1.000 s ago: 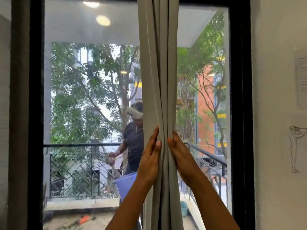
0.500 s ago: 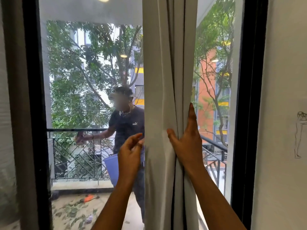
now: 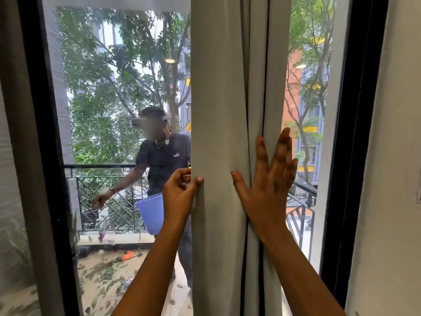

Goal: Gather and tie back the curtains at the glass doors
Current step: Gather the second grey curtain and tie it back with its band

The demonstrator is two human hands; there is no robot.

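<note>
Layout at the doorway. The gathered curtain [image 3: 218,110] hung at the centre, in front of the glass door [image 3: 307,65]. The left hand [image 3: 180,197] pinched its left edge, and the right hand [image 3: 268,192] lay flat against its right folds, at about the same height. To the right stood the door frame [image 3: 348,133], then the wall [image 3: 398,156]. Behind the glass, left of the curtain, a person [image 3: 164,160] stood on the balcony, with a bucket [image 3: 151,212] before the body, the railing [image 3: 102,166] behind and trees [image 3: 109,65] beyond.

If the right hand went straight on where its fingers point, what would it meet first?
Probably more curtain: the right hand lies flat on its folds, fingers pointing up along them; nothing else shows above.
</note>
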